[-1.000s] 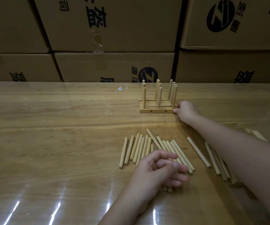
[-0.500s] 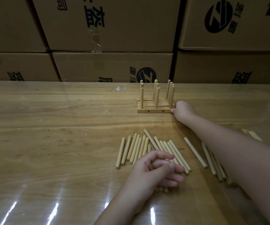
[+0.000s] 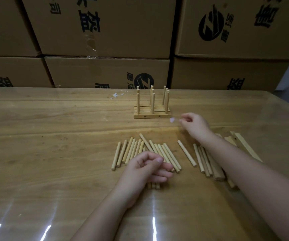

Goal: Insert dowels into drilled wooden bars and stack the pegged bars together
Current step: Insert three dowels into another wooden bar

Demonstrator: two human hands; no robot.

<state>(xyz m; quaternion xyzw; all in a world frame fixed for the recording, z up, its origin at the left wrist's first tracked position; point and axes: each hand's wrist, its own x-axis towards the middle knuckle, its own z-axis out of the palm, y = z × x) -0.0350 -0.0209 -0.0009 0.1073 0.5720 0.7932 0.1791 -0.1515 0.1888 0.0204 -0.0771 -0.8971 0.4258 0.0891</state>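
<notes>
Three pegged bars [image 3: 152, 116] stand stacked side by side at the table's far middle, with several dowels upright in them. My right hand [image 3: 195, 126] hovers just right of that stack, apart from it, fingers loosely curled and holding nothing. A fan of loose dowels [image 3: 136, 150] lies on the near middle of the table. My left hand [image 3: 147, 168] rests on the fan's near end with loosely curled fingers; a few dowel ends poke out under it. More dowels [image 3: 202, 159] and flat wooden bars [image 3: 245, 146] lie partly hidden beneath my right forearm.
The wooden table [image 3: 53, 153] has a glossy clear cover. Stacked cardboard boxes [image 3: 105, 32] wall off its far edge. A small white scrap [image 3: 116, 95] lies left of the stack, and a pale fleck [image 3: 172, 120] sits by my right fingertips.
My right hand has let go of the right end of the pegged bars and drawn back to the right and toward me. My left hand has stayed on the dowels.
</notes>
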